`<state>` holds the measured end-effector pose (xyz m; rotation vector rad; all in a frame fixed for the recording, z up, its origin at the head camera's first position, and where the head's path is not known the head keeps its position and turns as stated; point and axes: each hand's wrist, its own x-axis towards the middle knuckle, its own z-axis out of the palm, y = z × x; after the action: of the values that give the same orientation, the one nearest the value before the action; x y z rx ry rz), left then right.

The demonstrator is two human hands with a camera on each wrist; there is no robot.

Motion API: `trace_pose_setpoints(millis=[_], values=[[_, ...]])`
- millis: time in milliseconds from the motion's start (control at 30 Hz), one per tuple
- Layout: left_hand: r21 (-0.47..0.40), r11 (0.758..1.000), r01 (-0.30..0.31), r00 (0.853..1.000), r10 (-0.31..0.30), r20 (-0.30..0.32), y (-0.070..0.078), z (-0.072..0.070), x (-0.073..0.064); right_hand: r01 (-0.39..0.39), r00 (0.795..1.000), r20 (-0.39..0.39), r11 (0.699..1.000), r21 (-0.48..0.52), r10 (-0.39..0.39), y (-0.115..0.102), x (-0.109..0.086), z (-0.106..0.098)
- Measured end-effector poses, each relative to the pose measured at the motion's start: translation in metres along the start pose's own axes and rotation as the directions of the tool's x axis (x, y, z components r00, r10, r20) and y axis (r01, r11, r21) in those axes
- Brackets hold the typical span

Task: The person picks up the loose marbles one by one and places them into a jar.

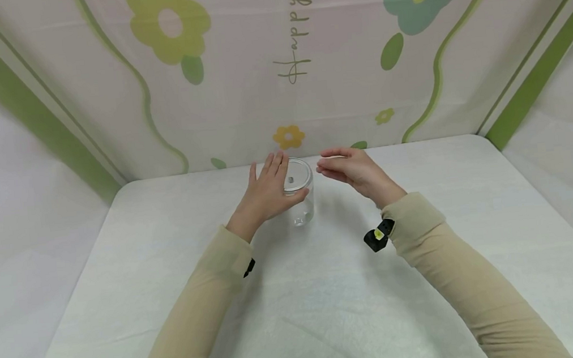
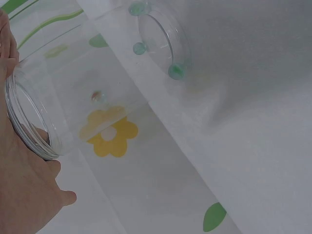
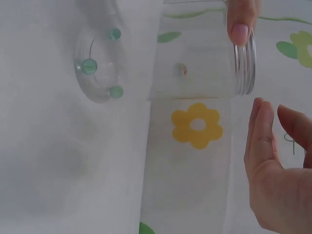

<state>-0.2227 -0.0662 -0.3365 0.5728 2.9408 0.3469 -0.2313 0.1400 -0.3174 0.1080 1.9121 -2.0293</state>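
Note:
A clear jar (image 1: 309,202) with a ringed neck stands upright at the back of the table. My left hand (image 1: 269,194) holds it at the neck, thumb across the near side and fingers along the left of the rim. In the right wrist view, the left thumb (image 3: 240,29) lies on the neck. Green glass marbles (image 3: 89,66) sit at the jar's bottom. One clear marble with a reddish streak (image 2: 98,96) shows midway up the jar, above the others. Just right of the rim is my right hand (image 1: 355,173), thumb and fingers apart, holding nothing.
A white cloth (image 1: 297,303) covers the table. Directly behind the jar hangs a curtain (image 1: 243,92) printed with flowers and green vines. White side walls (image 1: 26,184) with green bands flank the table.

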Motion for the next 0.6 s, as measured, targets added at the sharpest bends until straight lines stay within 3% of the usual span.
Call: trace_pose_setpoints(millis=[600], values=[[0.002, 1.0, -0.024, 1.0, 0.024, 0.003, -0.002, -0.001, -0.002, -0.105, 0.993, -0.063, 0.992, -0.072, 0.101, 0.03, -0.009, -0.072]])
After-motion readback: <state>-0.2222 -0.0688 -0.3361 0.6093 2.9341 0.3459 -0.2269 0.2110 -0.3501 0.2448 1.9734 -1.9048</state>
